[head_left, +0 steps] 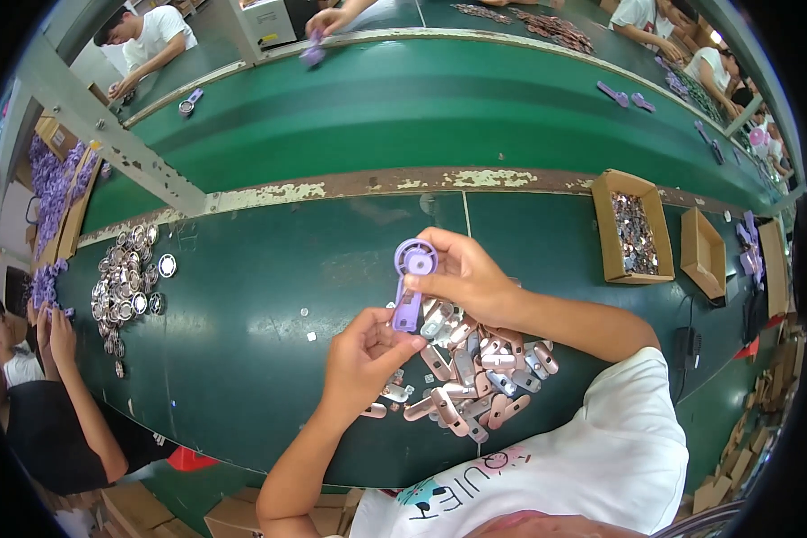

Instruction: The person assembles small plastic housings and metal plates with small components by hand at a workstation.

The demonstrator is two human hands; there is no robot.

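White shirt cloth sits nearest. Beyond, the right hand pinches a purple part at its round head; the left hand closes its fingers on the handle's bottom. Rose and silver plates heap beside them on the green table, silvery rings well leftward.

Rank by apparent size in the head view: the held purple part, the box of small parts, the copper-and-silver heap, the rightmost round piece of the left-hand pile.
1. Copper-and-silver heap
2. Box of small parts
3. Purple part, perhaps enlarged by nearness
4. Round piece
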